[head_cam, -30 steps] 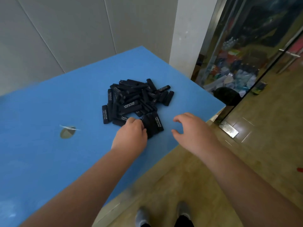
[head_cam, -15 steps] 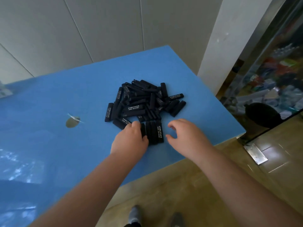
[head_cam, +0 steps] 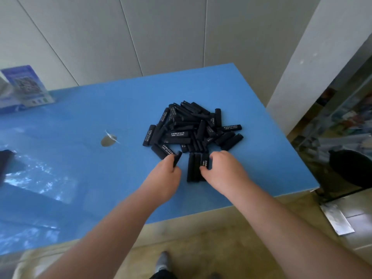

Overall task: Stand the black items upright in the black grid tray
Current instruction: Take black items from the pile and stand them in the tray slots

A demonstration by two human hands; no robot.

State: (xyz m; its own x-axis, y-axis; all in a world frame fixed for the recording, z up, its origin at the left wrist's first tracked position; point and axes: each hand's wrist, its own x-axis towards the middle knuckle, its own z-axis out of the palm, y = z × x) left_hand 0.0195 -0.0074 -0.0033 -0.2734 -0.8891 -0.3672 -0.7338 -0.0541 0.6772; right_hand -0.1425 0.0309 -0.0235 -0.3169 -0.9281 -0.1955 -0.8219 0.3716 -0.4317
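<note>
A loose pile of several flat black oblong items [head_cam: 191, 127] with white lettering lies on the blue table [head_cam: 80, 117]. Three of them lie side by side in a neat row [head_cam: 194, 168] at the pile's near edge. My left hand [head_cam: 165, 176] pinches one black item [head_cam: 177, 159] between thumb and fingers, just left of the row. My right hand [head_cam: 223, 170] curls its thumb and fingers around the rightmost item of the row [head_cam: 205, 161]. No black grid tray is in view.
A round hole [head_cam: 108, 140] opens in the tabletop left of the pile. A blue leaflet stand [head_cam: 26, 87] sits at the far left by the wall. A dark object [head_cam: 5, 160] shows at the left edge. The table's near edge and right corner [head_cam: 316, 186] drop to the floor.
The camera tilted up and left. My left hand picked an item off the pile's near edge. My right hand moved left onto the row of three and closed on its rightmost item.
</note>
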